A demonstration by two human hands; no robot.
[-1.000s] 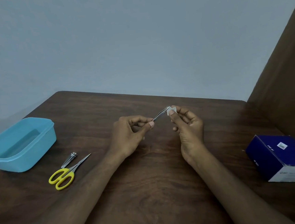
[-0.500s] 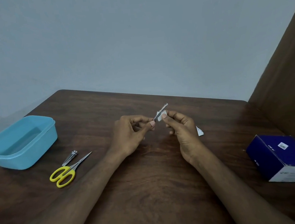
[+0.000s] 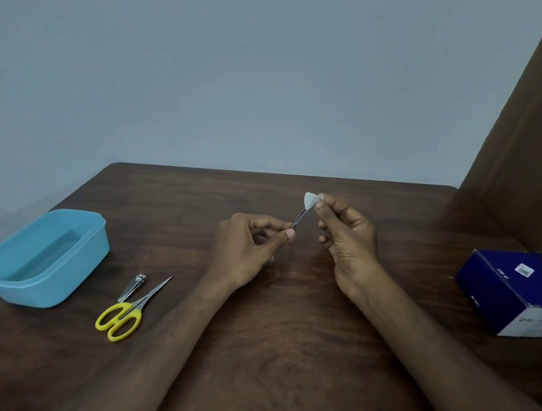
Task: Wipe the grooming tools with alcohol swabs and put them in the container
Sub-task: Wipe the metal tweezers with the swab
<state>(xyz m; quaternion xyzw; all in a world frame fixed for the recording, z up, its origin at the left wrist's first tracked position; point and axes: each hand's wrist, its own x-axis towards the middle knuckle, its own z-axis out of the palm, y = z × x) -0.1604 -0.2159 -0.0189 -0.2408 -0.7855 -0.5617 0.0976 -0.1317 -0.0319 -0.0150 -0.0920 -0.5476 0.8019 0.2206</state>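
The tweezers (image 3: 303, 217) sit up in the air between our hands. Our left hand (image 3: 250, 248) pinches the near end. Our right hand (image 3: 347, 231) pinches the white swab (image 3: 311, 198) around the far tip. A moment ago the swab was lower down, so it has slid up to the tip. We think this tool is almost clean. The blue container (image 3: 80, 254) waits far left of our hands.

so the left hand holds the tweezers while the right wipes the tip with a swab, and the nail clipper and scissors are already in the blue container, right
Not quite. The head view shows the nail clipper and scissors lying on the table beside the blue container, not in it. The rest holds: the left hand holds the tweezers while the right hand wipes the tip with a swab.
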